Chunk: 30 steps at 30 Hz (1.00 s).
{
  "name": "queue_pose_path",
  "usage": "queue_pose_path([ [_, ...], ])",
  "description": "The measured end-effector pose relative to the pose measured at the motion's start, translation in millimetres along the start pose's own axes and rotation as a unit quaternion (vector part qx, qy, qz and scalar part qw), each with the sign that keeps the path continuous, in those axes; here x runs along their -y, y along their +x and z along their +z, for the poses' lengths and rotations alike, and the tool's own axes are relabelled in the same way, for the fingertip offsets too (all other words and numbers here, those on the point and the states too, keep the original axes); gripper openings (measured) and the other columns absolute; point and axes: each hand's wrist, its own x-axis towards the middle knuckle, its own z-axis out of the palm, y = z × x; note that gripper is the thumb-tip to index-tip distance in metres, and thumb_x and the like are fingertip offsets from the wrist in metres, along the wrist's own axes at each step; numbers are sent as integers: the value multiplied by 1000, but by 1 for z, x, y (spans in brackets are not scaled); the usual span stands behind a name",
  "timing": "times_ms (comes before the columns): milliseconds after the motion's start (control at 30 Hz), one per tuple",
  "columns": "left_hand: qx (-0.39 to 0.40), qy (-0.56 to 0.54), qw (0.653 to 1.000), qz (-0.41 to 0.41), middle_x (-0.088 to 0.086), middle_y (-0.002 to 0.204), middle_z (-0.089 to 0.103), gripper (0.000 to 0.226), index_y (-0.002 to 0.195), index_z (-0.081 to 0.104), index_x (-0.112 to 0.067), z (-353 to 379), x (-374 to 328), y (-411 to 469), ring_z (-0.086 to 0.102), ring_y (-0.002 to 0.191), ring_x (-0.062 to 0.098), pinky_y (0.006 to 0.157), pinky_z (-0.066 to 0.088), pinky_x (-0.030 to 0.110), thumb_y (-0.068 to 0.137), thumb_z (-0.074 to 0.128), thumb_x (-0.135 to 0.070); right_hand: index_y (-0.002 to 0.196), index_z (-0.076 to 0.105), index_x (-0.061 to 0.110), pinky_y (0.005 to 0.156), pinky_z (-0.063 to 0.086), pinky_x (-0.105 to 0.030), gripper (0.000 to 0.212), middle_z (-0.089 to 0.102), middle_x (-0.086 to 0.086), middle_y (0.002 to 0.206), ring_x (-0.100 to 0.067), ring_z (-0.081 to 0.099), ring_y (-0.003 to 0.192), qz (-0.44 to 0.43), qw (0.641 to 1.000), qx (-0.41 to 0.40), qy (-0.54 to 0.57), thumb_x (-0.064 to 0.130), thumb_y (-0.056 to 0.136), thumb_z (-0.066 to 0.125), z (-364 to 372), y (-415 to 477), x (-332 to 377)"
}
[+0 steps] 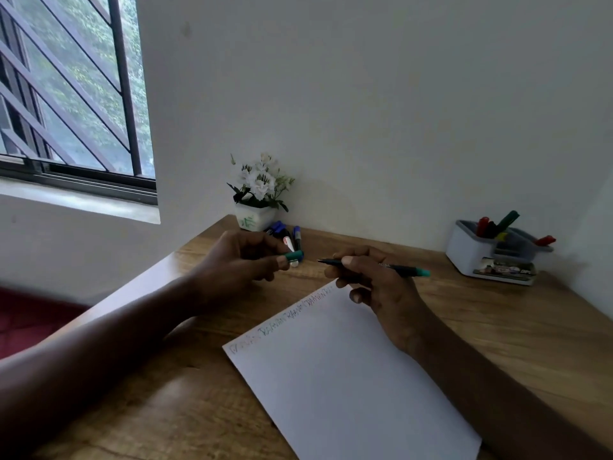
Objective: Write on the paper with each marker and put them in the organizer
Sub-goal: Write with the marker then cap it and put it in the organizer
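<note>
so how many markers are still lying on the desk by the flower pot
3 that I can make out, all just right of the flower pot against the wall: a blue marker, a red-and-white marker and another blue-capped marker. The left hand may hide more.

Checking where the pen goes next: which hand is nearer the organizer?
Right. The right hand, holding the pen, is closer to the organizer; the left hand is farther left.

A home study corner, wooden desk (497, 327) against a plain white wall (365, 94), barred window (66, 94) onto trees, potted white flowers (258, 190), grey desk organizer (471, 254) holding markers
</note>
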Motion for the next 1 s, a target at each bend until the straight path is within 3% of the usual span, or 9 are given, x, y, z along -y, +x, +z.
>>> queue_pose_path([
  [200,39,12,999,22,3,101,75,15,100,76,-18,3,1,1,68,83,18,70,59,29,87,73,-25,87,81,20,56,45,-22,22,78,-18,99,-15,70,81,13,999,27,27,26,88,60,4,-3,2],
  [300,43,6,999,25,4,100,74,16,100,76,-16,3,1,0,67,80,18,68,58,28,86,74,-24,88,79,19,57,45,-24,28,78,-17,98,-15,71,81,10,999,32,13,16,97,53,4,-2,0],
  [467,56,-13,998,19,3,93,73,14,98,77,-16,5,-3,-2,64,76,14,65,53,23,86,73,-23,91,72,15,54,48,-21,18,79,-16,96,-15,71,78,2,999,44,3,26,82,61,3,-2,-1],
  [567,78,-50,996,12,6,92,73,17,100,77,-14,9,-6,-4,64,77,12,65,53,21,84,74,-21,86,69,18,55,48,-21,8,78,-15,93,-16,70,76,4,997,71,-13,26,83,67,3,-3,-3],
  [733,107,-90,990,9,17,97,71,22,104,76,-10,12,-9,-8,63,80,18,68,53,25,85,76,-19,78,73,24,54,48,-23,9,69,-7,72,-14,59,61,4,994,105,1,20,85,76,5,-5,-3],
  [1000,106,-152,983,13,19,95,71,25,96,77,-5,11,-13,-12,64,80,17,65,53,22,77,79,-21,83,75,7,56,52,-22,10,73,-11,72,-14,61,59,-14,995,91,40,17,80,73,9,-7,-2],
])
